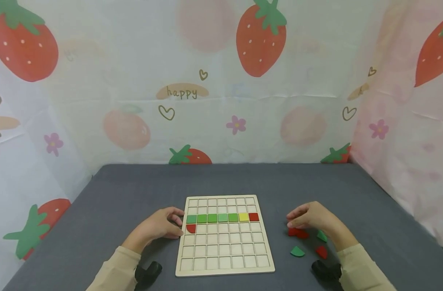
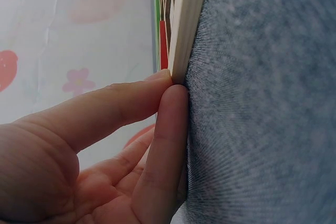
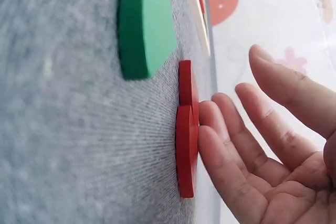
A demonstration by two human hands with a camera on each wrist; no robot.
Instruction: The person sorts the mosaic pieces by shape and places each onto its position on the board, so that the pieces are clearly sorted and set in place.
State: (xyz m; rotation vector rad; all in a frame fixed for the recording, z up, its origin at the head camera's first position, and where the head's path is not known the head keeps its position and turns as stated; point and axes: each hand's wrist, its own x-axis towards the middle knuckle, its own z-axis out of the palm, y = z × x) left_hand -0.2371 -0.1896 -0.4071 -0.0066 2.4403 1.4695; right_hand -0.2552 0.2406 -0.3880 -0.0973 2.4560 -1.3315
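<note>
With a row of squares [image 1: 217, 218] complete and a red quarter [image 1: 190, 228] starting the next, the board [image 1: 224, 262] on the table [image 1: 141, 182] looks partly done, most cells bare, the left hand [image 1: 161, 223] touching its edge, fingers loosely apart, the right hand [image 1: 313, 218] with fingers spread, apparently touching loose red pieces [image 3: 186, 153].

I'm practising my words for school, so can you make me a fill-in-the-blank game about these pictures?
1. The left hand touches the board at its ____ edge.
2. The full row of coloured tiles has ____ of them.
3. In that row, the tile beside the red tile is ____.
4. In the right wrist view, the pieces closest to the right hand are ____.
Missing words: left; seven; yellow; red.
</note>
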